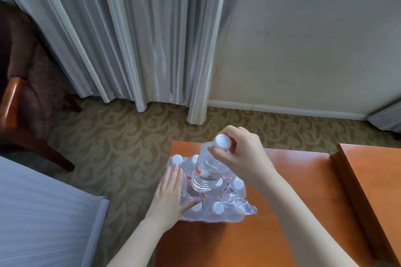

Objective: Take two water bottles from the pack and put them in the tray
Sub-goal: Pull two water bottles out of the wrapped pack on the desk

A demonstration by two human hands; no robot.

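Note:
A shrink-wrapped pack of water bottles point(225, 208) with white caps stands on the left end of an orange wooden table point(282, 212). My right hand point(240, 154) grips a clear water bottle point(206, 171) by its neck, just under the white cap, and holds it tilted above the middle of the pack. My left hand point(171, 197) lies flat against the pack's left side, fingers spread, thumb on the wrap. No tray is in view.
A second orange wooden surface point(373, 180) adjoins the table on the right. Patterned carpet point(121, 141) lies beyond, with grey curtains point(141, 39) at the wall. A dark armchair point(23, 84) stands at the left, and a white bed edge point(47, 219) at lower left.

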